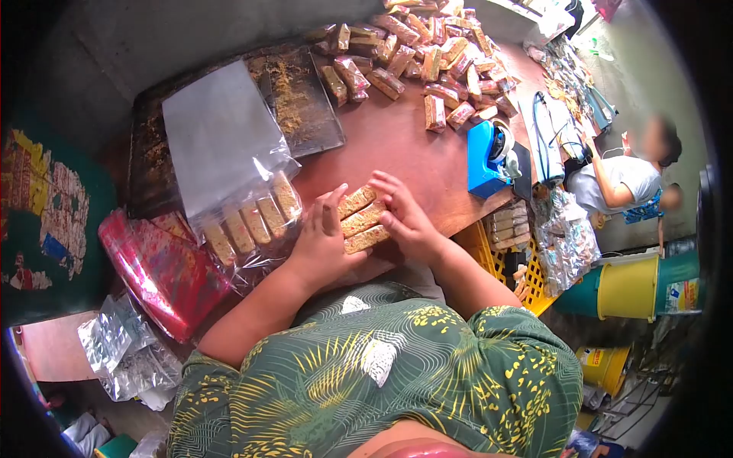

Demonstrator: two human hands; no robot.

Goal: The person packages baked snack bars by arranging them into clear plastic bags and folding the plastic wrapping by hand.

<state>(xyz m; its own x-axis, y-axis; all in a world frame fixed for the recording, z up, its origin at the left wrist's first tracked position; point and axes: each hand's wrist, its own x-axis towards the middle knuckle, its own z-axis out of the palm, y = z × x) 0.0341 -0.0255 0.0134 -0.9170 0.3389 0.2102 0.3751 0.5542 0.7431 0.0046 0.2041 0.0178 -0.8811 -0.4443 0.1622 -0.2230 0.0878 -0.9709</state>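
Three golden, crumbly-looking snack bars (360, 221) lie side by side between my hands, in front of my body at the table's near edge. My left hand (327, 238) closes on their left ends, its fingers pointing up and away from me. On the right ends, my right hand (407, 217) presses with its thumb and curled fingers. Just left of my left hand, a row of several similar bars (256, 221) lies under or in clear plastic film. A stack of pale plastic sheets (221, 126) reaches from that row across a dark tray.
Many wrapped bars (427, 53) are heaped at the table's far side. A blue tape dispenser (485, 162) stands right of my hands. Crumbs cover the dark metal tray (324, 114). Red printed wrappers (156, 267) lie at left. A yellow crate (538, 294) is below right; another person (622, 183) sits beyond.
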